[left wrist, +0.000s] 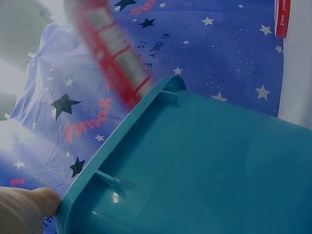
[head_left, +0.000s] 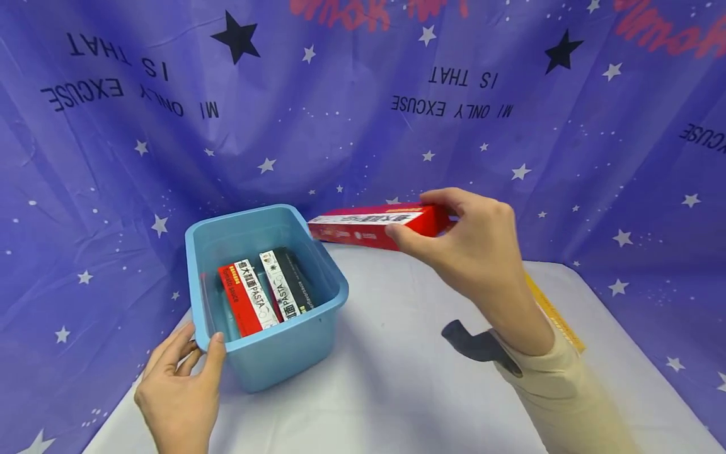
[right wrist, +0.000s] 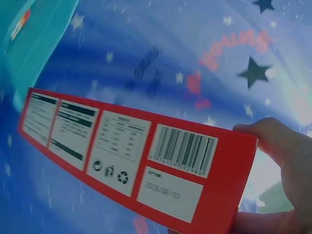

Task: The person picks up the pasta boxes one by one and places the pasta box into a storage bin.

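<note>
My right hand (head_left: 473,243) grips one end of a long red pasta box (head_left: 368,227), thumb on the near side and fingers over the far side. The box is raised, its other end close to the right rim of a blue plastic bin (head_left: 283,359). Its back, with a barcode and white label panels, faces the right wrist view. My left hand (head_left: 181,384) holds the bin's near left corner, thumb at the front rim and fingers along the left side. Inside lie a red pasta box (head_left: 241,299) and a black-and-white pasta box (head_left: 289,280), side by side.
The bin stands on the left of a white-covered table (head_left: 391,353). A yellow strip-like object (head_left: 556,315) lies at the right edge, partly behind my forearm. A dark strap (head_left: 473,343) hangs from the right cuff. A purple star-print curtain (head_left: 351,113) encloses the table.
</note>
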A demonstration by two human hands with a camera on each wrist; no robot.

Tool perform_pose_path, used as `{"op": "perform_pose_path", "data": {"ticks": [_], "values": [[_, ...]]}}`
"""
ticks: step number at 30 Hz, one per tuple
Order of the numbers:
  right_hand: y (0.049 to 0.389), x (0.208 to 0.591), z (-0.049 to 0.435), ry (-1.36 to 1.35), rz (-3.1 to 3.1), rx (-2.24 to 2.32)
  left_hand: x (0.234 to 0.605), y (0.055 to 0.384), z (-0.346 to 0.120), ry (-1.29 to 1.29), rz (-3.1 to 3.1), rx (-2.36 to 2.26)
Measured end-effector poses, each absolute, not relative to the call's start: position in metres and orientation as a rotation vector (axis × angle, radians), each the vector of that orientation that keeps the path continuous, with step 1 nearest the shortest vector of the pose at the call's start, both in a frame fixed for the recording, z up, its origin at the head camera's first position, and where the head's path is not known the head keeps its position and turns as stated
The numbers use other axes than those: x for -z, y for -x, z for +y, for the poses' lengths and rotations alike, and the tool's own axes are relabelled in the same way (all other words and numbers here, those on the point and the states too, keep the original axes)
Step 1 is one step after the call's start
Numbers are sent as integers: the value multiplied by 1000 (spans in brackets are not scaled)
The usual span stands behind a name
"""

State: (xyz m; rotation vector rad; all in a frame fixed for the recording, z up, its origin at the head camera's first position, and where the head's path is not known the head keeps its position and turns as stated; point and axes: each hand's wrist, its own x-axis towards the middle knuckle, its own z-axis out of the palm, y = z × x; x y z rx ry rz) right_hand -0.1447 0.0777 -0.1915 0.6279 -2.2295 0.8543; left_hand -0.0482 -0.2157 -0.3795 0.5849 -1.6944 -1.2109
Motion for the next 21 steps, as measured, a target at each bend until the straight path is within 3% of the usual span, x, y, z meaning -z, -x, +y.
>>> {"op": "perform_pose_path", "data": {"ticks": [5, 11, 21], "values": [[157, 201, 18, -770, -2310, -895, 382, 48, -216, -574, -1698, 1210], [182, 246, -39, -787, -2435, -848, 381, 46, -216, -549, -1682, 1223], [192, 302, -70, -757, -2621, -363, 380, 45, -214, -551, -1697, 1213]]}}
